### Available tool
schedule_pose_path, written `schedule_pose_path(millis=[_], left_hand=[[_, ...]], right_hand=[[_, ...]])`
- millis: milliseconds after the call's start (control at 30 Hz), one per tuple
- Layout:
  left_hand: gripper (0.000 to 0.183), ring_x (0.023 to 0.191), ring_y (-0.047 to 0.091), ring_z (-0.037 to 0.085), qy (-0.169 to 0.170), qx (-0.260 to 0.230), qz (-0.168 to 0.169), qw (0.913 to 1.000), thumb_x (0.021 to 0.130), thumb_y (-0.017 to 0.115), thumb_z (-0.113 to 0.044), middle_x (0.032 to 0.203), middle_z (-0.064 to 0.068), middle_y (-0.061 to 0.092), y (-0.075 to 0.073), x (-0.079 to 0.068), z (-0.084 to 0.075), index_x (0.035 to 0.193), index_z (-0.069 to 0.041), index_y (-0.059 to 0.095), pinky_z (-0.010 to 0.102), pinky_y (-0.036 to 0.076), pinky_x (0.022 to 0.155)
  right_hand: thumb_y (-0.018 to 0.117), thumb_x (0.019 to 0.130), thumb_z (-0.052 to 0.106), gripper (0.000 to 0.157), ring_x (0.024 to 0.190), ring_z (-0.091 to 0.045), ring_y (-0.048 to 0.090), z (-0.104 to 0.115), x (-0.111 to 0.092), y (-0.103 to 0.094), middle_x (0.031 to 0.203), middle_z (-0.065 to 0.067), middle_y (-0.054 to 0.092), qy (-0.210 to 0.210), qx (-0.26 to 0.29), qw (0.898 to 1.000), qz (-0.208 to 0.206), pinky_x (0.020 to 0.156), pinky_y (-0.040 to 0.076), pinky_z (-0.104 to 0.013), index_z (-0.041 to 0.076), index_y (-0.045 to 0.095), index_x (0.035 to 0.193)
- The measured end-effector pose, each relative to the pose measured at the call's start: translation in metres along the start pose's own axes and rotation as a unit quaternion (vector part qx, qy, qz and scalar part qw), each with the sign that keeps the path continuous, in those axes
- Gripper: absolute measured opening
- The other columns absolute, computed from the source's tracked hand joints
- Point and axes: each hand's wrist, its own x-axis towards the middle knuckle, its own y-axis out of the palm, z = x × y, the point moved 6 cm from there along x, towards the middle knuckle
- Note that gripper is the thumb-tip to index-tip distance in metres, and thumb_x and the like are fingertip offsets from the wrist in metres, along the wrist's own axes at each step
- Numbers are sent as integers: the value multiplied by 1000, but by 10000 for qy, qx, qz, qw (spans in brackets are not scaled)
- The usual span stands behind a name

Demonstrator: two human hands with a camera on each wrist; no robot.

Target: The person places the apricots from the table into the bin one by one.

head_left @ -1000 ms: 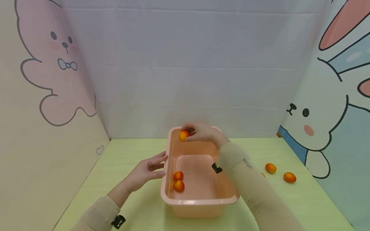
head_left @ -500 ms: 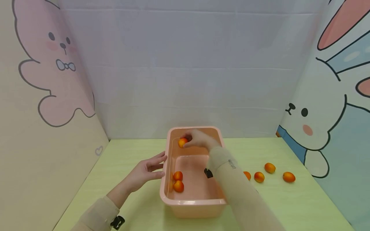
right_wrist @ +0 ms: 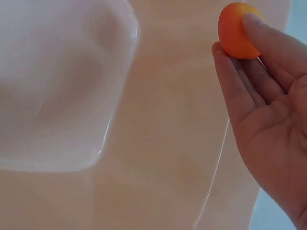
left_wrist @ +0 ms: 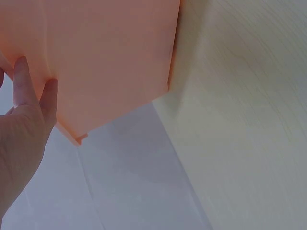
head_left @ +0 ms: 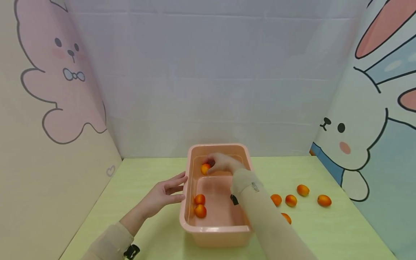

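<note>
one pale green table (head_left: 341,231), one pink tub (head_left: 221,238) on it, two hands at the tub: left hand (head_left: 159,196) with fingers straight and apart, touching the tub's left side from outside; right hand (head_left: 224,162) over the far end, thumb and fingertips clamped on one orange fruit (head_left: 205,168). eight of these in view: that one held, two tub fruits (head_left: 200,211) side by side along the left wall, five table fruits (head_left: 324,200) scattered right of the tub.
</note>
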Motion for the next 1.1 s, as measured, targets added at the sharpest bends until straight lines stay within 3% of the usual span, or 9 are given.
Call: schedule_pose_path(millis=[167, 333, 500, 700, 800, 933, 1100], left_hand=[[65, 133, 43, 46, -1, 82, -5, 10000, 92, 71, -9, 162, 12, 22, 0, 0, 1, 148, 2, 40, 39, 54, 93], [66, 133, 42, 46, -41, 100, 5, 9999, 92, 71, -9, 162, 13, 21, 0, 1, 2, 148, 2, 40, 38, 53, 93], [65, 134, 42, 46, -82, 97, 0, 9999, 92, 71, -10, 162, 13, 21, 0, 1, 1, 149, 1, 40, 38, 53, 93], [64, 134, 42, 45, -78, 129, -4, 9999, 93, 70, -9, 163, 12, 21, -2, 0, 1, 149, 1, 39, 38, 53, 93], [65, 134, 42, 45, -70, 190, 11, 9998, 93, 70, -10, 163, 12, 21, -2, -1, 1, 149, 1, 40, 38, 53, 94], [65, 134, 42, 45, -99, 237, -3, 9997, 93, 71, -10, 163, 11, 21, -2, -1, 1, 149, 0, 40, 37, 53, 94], [66, 134, 42, 45, -129, 253, -19, 9996, 92, 71, -11, 163, 11, 22, -3, -1, 1, 149, -1, 40, 38, 53, 94]], right_hand=[[77, 86, 5, 36, 100, -22, 59, -1, 0, 3, 110, -3, 66, -29, -61, 9999, 120, 95, 52, -32, 4, 66, 120], [76, 86, 4, 47, 115, -28, 58, -1, -2, 5, 127, -14, 63, 12, 150, 9996, 248, 102, 49, -34, -2, 60, 130], [72, 90, 8, 51, 125, -34, 54, 10, -6, -2, 137, -20, 57, -396, 271, 9987, 167, 106, 45, -37, -3, 54, 137], [70, 93, 18, 53, 128, -28, 52, 34, -18, -20, 140, -14, 56, -626, 529, 9966, 91, 106, 45, -37, 4, 53, 141], [70, 93, 19, 54, 128, -26, 52, 47, -26, -33, 140, -14, 56, -807, 301, 9963, 10, 107, 44, -38, 7, 52, 142], [68, 94, 15, 53, 125, -29, 55, 61, -38, -53, 137, -17, 57, -1227, -68, 9922, -196, 107, 43, -43, 6, 51, 143], [67, 93, 7, 52, 123, -34, 56, 77, -62, -78, 133, -18, 59, -1657, -150, 9851, -439, 108, 42, -48, 2, 50, 142]])
